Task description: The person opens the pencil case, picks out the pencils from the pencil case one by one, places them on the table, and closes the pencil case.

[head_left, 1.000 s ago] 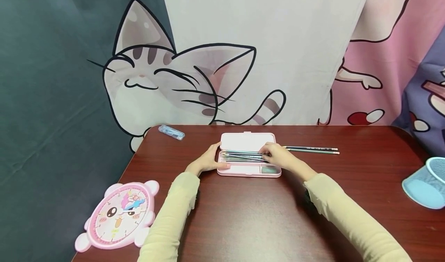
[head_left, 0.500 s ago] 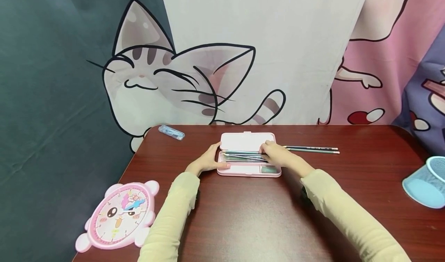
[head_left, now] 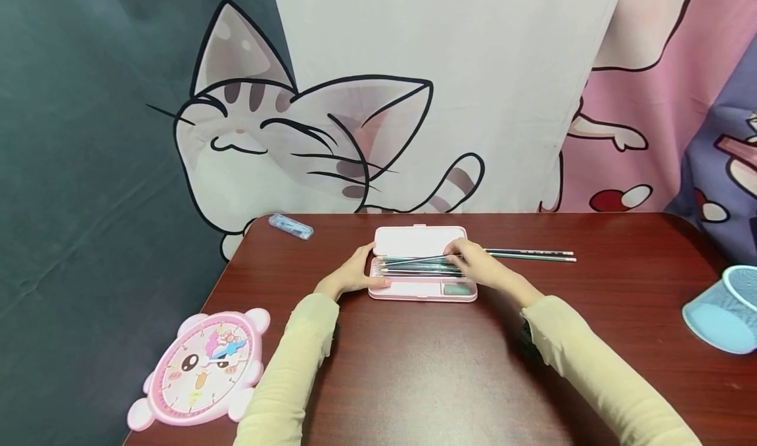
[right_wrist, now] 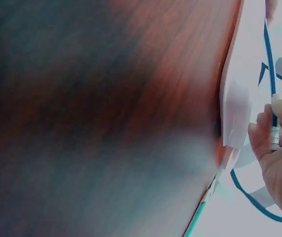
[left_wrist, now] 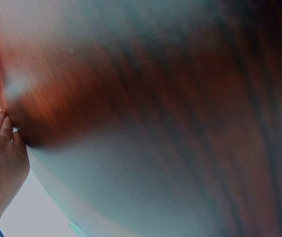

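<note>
A pink pencil case (head_left: 416, 290) lies open in the head view, its white-lined lid (head_left: 414, 241) folded back. Several pencils (head_left: 414, 270) lie lengthwise in its long compartment. My left hand (head_left: 350, 274) grips the case's left end, thumb over the front edge. Over the right end, my right hand (head_left: 480, 264) pinches one dark pencil (head_left: 414, 260) that slants across the others. In the right wrist view the pencil's metal-banded end (right_wrist: 275, 136) shows between thumb and fingers of the right hand (right_wrist: 281, 158). Only part of my left hand (left_wrist: 2, 163) appears in the left wrist view.
Two pencils (head_left: 532, 255) lie on the table right of the case. A blue packet (head_left: 291, 226) is at the back left, a pink animal-shaped clock (head_left: 204, 370) at the front left. At the far right lies a light-blue mesh holder (head_left: 718, 318) on its side.
My right hand has risen slightly at the case, and the pinched pencil's right end is lifted above the others. My left hand stays at the left end.
</note>
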Motion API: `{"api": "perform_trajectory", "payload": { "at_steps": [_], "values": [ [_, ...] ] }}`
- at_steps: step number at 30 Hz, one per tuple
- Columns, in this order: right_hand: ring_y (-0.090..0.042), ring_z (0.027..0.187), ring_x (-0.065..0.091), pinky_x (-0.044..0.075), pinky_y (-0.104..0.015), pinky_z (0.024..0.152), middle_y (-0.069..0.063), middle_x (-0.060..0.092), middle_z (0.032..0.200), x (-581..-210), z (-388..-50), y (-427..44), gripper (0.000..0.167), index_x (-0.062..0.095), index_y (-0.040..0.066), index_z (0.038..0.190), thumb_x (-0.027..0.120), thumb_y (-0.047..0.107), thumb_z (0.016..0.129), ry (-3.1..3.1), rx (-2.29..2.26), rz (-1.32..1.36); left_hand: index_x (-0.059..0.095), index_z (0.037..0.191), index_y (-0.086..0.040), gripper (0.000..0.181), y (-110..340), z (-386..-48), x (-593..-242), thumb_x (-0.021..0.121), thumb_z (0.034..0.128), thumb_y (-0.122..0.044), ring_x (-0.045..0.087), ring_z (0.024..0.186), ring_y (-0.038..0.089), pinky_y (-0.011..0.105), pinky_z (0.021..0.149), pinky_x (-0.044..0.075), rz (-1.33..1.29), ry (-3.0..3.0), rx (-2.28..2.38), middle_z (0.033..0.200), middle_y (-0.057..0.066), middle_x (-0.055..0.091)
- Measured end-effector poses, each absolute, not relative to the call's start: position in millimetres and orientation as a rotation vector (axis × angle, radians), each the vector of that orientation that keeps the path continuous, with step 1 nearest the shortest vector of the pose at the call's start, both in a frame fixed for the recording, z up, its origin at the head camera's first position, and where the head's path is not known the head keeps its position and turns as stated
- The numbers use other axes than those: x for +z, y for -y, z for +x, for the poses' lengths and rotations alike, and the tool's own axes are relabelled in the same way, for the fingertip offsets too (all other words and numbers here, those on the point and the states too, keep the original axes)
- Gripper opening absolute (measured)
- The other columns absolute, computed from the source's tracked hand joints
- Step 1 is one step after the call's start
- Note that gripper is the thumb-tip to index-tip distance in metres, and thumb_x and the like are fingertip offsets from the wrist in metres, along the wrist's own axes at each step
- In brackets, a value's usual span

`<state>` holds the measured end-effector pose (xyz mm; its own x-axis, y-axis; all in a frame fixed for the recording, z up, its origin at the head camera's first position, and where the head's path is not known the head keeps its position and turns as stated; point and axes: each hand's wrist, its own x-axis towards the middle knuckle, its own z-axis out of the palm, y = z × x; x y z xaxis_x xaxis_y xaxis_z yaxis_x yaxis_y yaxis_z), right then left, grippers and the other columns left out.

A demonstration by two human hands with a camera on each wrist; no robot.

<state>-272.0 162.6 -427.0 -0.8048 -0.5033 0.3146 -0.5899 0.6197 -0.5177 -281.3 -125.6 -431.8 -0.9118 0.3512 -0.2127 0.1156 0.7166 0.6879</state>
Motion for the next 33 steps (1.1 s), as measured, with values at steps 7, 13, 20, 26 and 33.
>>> {"api": "perform_trajectory", "payload": {
  "at_steps": [7, 13, 20, 26, 33],
  "values": [
    [-0.022, 0.084, 0.056, 0.048, -0.035, 0.073, -0.015, 0.059, 0.091, -429, -269, -182, 0.007, 0.057, -0.004, 0.094, 0.054, -0.005, 0.087, 2.636, 0.995, 0.828, 0.013, 0.147, -0.014, 0.101, 125, -282, -433, 0.076, 0.0716, -0.038, 0.02, 0.138, 0.022, 0.042, 0.112, 0.02, 0.36, -2.584, 1.028, 0.15, 0.008, 0.019],
    [-0.021, 0.082, 0.055, 0.047, -0.032, 0.071, -0.014, 0.06, 0.09, -430, -265, -205, 0.008, 0.057, -0.004, 0.094, 0.057, -0.002, 0.086, 2.626, 0.987, 0.751, 0.014, 0.147, -0.014, 0.101, 126, -282, -434, 0.077, 0.0709, -0.037, 0.02, 0.138, 0.022, 0.042, 0.112, 0.02, 0.358, -2.59, 1.028, 0.15, 0.008, 0.019],
    [-0.004, 0.075, 0.05, 0.043, -0.02, 0.065, -0.01, 0.061, 0.084, -429, -261, -241, 0.007, 0.058, -0.004, 0.092, 0.059, -0.002, 0.085, 2.572, 0.957, 0.737, 0.014, 0.147, -0.013, 0.101, 126, -283, -435, 0.077, 0.0711, -0.036, 0.019, 0.138, 0.023, 0.043, 0.112, 0.02, 0.373, -2.587, 1.029, 0.15, 0.01, 0.019],
    [0.003, 0.072, 0.046, 0.038, -0.013, 0.062, -0.01, 0.06, 0.082, -428, -255, -275, 0.008, 0.057, -0.006, 0.092, 0.059, -0.005, 0.083, 2.57, 0.941, 0.711, 0.013, 0.147, -0.012, 0.101, 126, -283, -434, 0.076, 0.0714, -0.036, 0.02, 0.138, 0.023, 0.042, 0.112, 0.02, 0.377, -2.592, 1.01, 0.15, 0.01, 0.019],
    [0.005, 0.07, 0.042, 0.034, -0.01, 0.06, -0.01, 0.058, 0.08, -428, -246, -312, 0.008, 0.056, -0.005, 0.09, 0.059, -0.007, 0.083, 2.576, 0.921, 0.683, 0.014, 0.147, -0.012, 0.1, 125, -283, -434, 0.076, 0.0717, -0.036, 0.02, 0.138, 0.023, 0.043, 0.112, 0.021, 0.389, -2.595, 1.013, 0.15, 0.011, 0.02]
  ]
}}
